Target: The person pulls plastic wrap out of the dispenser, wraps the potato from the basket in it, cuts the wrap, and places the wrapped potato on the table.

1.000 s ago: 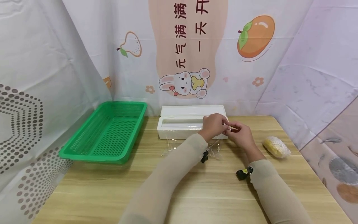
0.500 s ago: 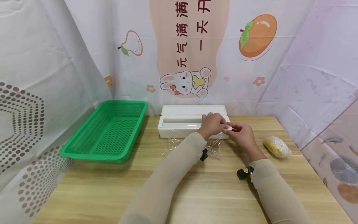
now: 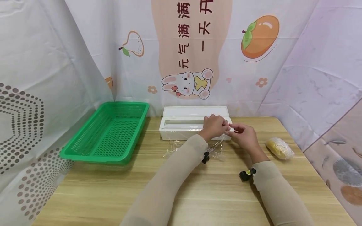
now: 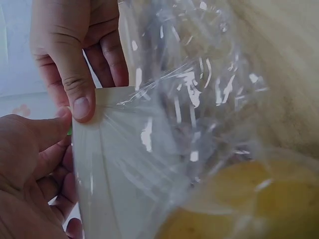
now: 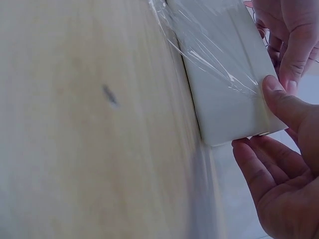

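A long white cling film box (image 3: 181,134) stands at the back of the table with its lid up and a roll (image 3: 181,126) inside. My right hand (image 3: 244,137) grips the box's right end, thumb on the front face and fingers at the end, as the right wrist view shows. My left hand (image 3: 214,126) is bent over the same corner, fingers curled; in the left wrist view its thumb and fingertips pinch a small green piece (image 4: 69,130) at the box's edge. Clear film (image 4: 194,94) hangs creased over the front. Behind it a yellow rounded thing (image 4: 249,204) partly shows.
A green plastic basket (image 3: 127,150) stands at the left of the wooden table (image 3: 209,201). A yellow thing wrapped in film (image 3: 280,148) lies at the right, beyond my right wrist. A printed cloth (image 3: 135,75) hangs right behind the box.
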### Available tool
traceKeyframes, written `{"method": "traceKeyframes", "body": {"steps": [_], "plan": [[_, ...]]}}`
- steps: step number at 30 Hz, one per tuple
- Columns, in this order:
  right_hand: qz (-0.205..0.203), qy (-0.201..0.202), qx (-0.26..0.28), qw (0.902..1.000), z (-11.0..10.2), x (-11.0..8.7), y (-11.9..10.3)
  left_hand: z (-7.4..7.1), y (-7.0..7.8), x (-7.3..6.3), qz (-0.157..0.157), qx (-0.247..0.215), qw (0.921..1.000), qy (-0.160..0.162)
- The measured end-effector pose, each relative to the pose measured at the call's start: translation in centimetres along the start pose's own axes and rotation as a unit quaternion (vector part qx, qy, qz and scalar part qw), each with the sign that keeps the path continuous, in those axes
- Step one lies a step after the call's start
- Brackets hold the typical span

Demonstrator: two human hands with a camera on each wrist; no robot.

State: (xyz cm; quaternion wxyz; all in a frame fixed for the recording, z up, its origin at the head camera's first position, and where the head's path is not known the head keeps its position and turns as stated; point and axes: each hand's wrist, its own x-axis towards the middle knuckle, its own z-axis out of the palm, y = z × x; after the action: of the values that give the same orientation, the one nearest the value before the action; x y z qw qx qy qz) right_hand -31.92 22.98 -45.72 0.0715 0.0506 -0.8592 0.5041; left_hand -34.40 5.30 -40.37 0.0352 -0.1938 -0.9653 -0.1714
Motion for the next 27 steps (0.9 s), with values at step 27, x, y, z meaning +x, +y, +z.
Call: {"method": "traceKeyframes", "body": {"steps": [27], "plan": [[0.011,0.003,0.012,0.9999,0.15,-0.08,-0.08,-0.06,0.09,-0.40,-0.013,0.087,0.9961,0.014]]}}
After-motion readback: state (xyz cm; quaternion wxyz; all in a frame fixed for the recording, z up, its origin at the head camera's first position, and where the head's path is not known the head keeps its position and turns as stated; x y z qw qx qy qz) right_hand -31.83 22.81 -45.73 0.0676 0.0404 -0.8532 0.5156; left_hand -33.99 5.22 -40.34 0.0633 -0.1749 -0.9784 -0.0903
